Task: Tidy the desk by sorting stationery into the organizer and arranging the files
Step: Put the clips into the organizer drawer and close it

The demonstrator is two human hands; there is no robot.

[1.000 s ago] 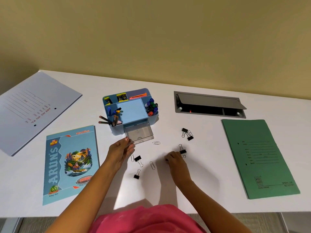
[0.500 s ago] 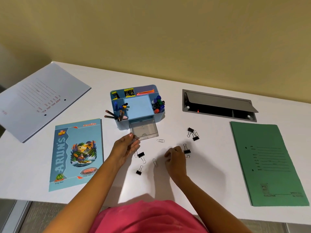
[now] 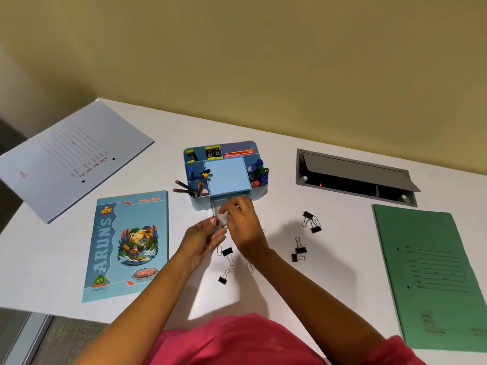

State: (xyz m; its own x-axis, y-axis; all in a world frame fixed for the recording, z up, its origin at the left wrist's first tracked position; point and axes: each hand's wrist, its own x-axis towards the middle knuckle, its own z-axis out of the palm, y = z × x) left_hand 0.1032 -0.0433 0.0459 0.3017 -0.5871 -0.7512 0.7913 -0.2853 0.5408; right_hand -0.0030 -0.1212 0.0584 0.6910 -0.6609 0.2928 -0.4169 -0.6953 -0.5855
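Both forearms reach forward and converge. The left hand [image 3: 204, 237] lies palm-up, fingers loosely curled (thumb raised), while the right hand [image 3: 243, 227] arches just beside it — fingertips bunched downward; whether they pinch anything is unclear.

1. Both hands, the left hand [image 3: 203, 237] and the right hand [image 3: 243, 223], blocked the organizer [image 3: 259, 192] drawer front.
2. Binder clips [image 3: 311, 222] littered the desk [image 3: 340, 262] to the right.
3. Bare desk lay between notebook [image 3: 126, 246] and white file [image 3: 71, 159].

The blue notebook [image 3: 126, 246] cover reads "ARUN'S", "ALL NEW" and "65".
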